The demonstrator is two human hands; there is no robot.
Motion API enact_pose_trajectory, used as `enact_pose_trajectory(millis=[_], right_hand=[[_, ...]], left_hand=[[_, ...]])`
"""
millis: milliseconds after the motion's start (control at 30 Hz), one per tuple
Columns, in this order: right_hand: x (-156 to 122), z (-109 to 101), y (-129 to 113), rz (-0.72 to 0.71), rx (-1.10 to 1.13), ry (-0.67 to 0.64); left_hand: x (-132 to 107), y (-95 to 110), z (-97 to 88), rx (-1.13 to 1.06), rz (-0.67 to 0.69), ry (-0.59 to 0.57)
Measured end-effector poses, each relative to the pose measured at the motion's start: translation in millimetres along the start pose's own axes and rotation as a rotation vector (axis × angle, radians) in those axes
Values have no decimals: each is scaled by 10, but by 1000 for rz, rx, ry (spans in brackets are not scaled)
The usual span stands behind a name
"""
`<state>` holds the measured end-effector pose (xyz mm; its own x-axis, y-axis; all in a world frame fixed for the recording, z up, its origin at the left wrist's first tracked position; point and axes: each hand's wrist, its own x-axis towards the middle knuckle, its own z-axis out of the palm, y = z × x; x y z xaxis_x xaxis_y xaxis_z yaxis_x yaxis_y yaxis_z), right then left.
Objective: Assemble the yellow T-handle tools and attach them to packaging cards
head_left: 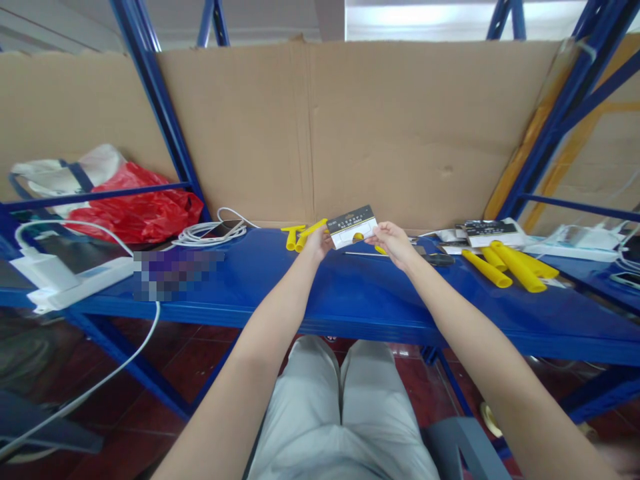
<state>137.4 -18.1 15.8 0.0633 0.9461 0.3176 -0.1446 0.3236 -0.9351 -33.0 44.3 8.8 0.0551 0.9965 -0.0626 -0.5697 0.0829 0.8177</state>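
My left hand (319,243) pinches the left edge of a black-and-white printed card (352,225). The fingers of my right hand (395,243) are closed on its right edge, so the card is held up between both hands above the blue table. Yellow shows at a rounded notch in its lower edge. Behind my left hand lie yellow T-shaped plastic pieces (292,239), partly covered by it. Below the card a thin metal rod (364,254) rests on the table, and a dark object (440,260) lies right of my right hand.
Several yellow tubes (487,268) lie at the right beside a black-and-white printed packet (493,232). A coiled white cable (210,233), a power strip (95,280) and a red plastic bag (140,207) are at the left. Cardboard (390,133) stands behind the blue table (270,283).
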Motion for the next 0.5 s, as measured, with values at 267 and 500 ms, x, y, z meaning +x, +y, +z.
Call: enact_pose_trajectory(millis=[267,500], right_hand=[[-6,6,-12,4,11,52],[3,27,18,29,-55,133]], left_hand=[[-56,37,-12,26,-48,26],[-111,2,64,96,-6,-35]])
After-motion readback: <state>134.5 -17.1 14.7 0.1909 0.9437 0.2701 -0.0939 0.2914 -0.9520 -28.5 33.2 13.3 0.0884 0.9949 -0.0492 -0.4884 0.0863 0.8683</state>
